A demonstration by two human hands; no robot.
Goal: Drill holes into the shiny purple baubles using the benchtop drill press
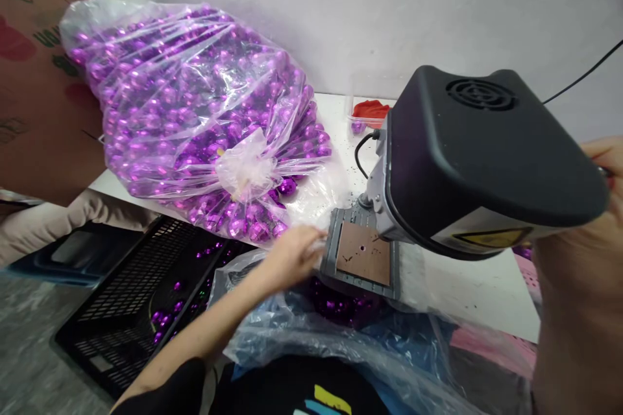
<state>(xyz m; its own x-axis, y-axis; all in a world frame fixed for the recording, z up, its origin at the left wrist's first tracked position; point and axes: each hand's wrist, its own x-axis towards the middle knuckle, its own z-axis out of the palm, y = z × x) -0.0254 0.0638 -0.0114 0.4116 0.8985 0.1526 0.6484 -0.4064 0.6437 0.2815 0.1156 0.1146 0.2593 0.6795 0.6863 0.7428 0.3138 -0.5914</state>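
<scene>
A small bench drill (487, 155) with a black hood and a yellow warning label stands on the white table. A brown board (360, 253) with a small dark hole lies on its grey slotted base (335, 266). My left hand (299, 253) is at the base's left edge, fingers curled together beside a bit of clear plastic; what they pinch is too blurred to name. On the far right my right hand (584, 227) reaches up behind the hood, its fingers closed around the drill's feed lever, which is mostly hidden. The drill bit is hidden under the hood.
A large clear bag of shiny purple balls (195, 97) fills the table's left. Below stands a black crate (117, 311) with purple balls. An open plastic bag (302, 331) hangs before my lap. A clear box (370, 113) holds red material. Another person's leg (73, 220) is at left.
</scene>
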